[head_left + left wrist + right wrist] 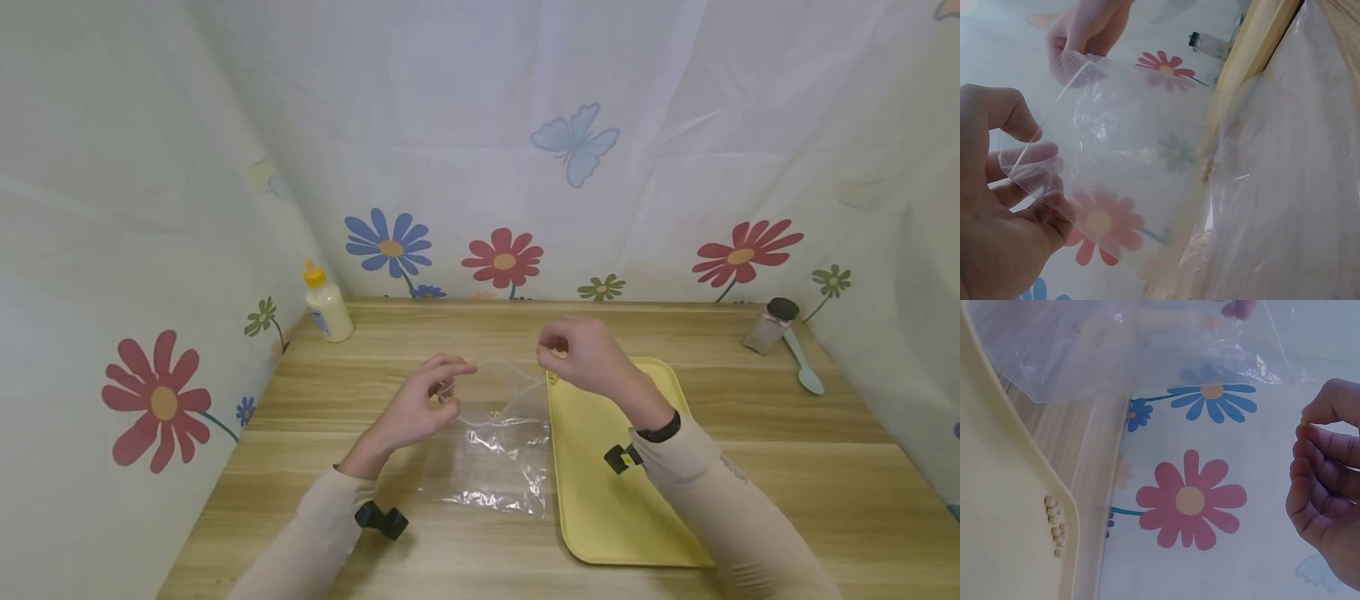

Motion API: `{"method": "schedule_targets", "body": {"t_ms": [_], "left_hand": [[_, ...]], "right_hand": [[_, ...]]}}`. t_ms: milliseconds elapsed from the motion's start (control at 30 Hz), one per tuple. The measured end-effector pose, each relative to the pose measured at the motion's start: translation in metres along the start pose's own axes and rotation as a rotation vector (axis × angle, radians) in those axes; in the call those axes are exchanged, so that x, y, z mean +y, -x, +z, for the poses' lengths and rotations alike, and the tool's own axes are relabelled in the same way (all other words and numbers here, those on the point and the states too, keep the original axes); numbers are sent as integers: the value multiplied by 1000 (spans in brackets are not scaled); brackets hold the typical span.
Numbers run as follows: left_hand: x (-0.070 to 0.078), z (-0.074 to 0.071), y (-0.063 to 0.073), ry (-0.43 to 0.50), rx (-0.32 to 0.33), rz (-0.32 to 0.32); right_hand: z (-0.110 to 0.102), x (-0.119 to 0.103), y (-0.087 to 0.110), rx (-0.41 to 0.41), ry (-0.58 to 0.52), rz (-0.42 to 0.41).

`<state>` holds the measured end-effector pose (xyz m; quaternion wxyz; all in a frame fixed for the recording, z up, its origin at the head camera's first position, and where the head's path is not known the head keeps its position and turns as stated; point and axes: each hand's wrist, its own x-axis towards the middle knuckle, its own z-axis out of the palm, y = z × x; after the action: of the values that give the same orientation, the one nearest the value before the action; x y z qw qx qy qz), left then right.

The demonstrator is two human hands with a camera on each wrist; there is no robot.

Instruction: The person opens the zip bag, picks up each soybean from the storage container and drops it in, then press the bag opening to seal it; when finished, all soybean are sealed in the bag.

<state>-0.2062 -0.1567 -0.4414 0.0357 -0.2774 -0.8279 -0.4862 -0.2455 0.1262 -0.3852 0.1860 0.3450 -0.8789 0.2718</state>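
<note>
A clear plastic zip bag (498,467) lies between my hands with its mouth spread. My left hand (416,404) holds the bag's left edge at the mouth, its curled fingers partly seen through the film in the left wrist view. Over the far left corner of the yellow tray (615,500) is my right hand (588,354). Between thumb and forefinger it pinches a small round beige piece (1305,422). More beige pieces (1054,519) sit in the tray's corner. Some small pieces (495,413) also show at the bag.
A white bottle (328,312) with a yellow nozzle stands at the back left. At the back right are a black-lidded jar (771,327) and a pale blue spoon (806,371). A flower-printed curtain (450,167) hangs behind the wooden table (825,500).
</note>
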Motion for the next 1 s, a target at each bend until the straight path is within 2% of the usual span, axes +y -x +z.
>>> {"method": "schedule_targets", "body": {"t_ms": [200,367,600,900,1000], "left_hand": [[-2,0,1,2,3,25],[-1,0,0,-3,3,14],[27,-3,3,-7,4,3],[34,-6,3,3,0,16],[29,-5,2,0,-3,12]], "right_hand": [[2,-9,0,-3,-38,-36],[4,-15,0,-6,-54,-62],[9,-21,1,-11,-79,-89],[10,-32,0,-15,-93,-165],[11,-33,-1,-20,-97,-168]]}}
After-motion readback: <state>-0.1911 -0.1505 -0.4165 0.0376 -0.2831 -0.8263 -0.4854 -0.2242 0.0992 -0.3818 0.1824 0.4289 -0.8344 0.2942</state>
